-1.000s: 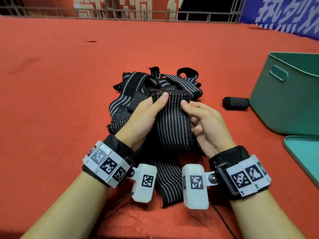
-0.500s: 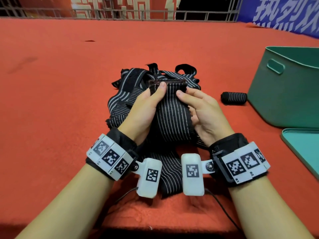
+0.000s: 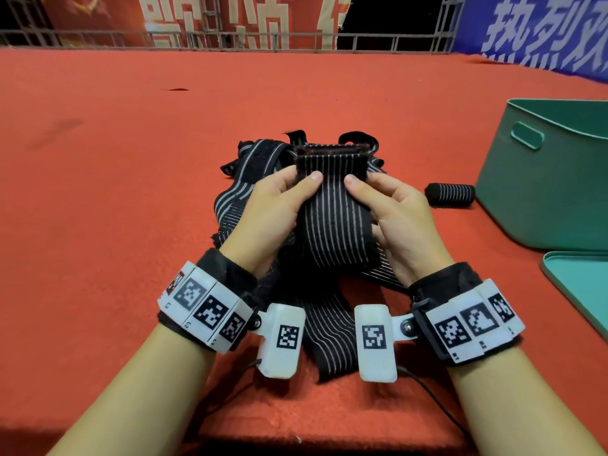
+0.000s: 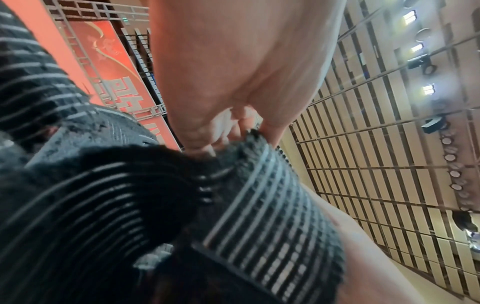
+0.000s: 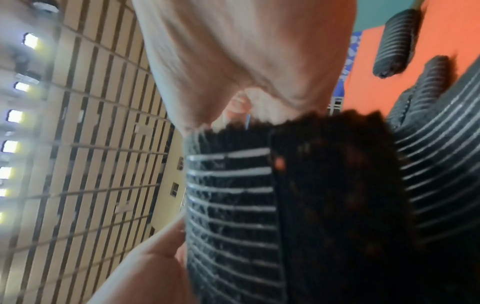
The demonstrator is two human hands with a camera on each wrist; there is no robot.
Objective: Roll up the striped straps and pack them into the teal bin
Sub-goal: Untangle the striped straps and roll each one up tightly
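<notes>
A black strap with thin white stripes [image 3: 334, 222] is held up between both hands over a loose pile of like straps [image 3: 250, 179] on the red cloth. My left hand [image 3: 279, 199] pinches its left edge, thumb on top. My right hand [image 3: 385, 202] pinches the right edge the same way. The strap's top end [image 3: 332, 158] is folded over above my thumbs. Its tail hangs down toward me between the wrists. Both wrist views show the strap [image 4: 259, 216] [image 5: 233, 205] close up under the palm. A rolled strap [image 3: 450, 195] lies beside the teal bin [image 3: 539, 205] at right.
A teal lid [image 3: 582, 291] lies flat in front of the bin at the right edge. The red cloth [image 3: 115, 209] stretches bare to the left and far side. A metal railing [image 3: 230, 37] and banners stand at the back. Thin cables trail from the wrist cameras near the front edge.
Both hands have lifted the strap's end a little, and my thumbs have slid down from its top edge, leaving a folded end standing above them.
</notes>
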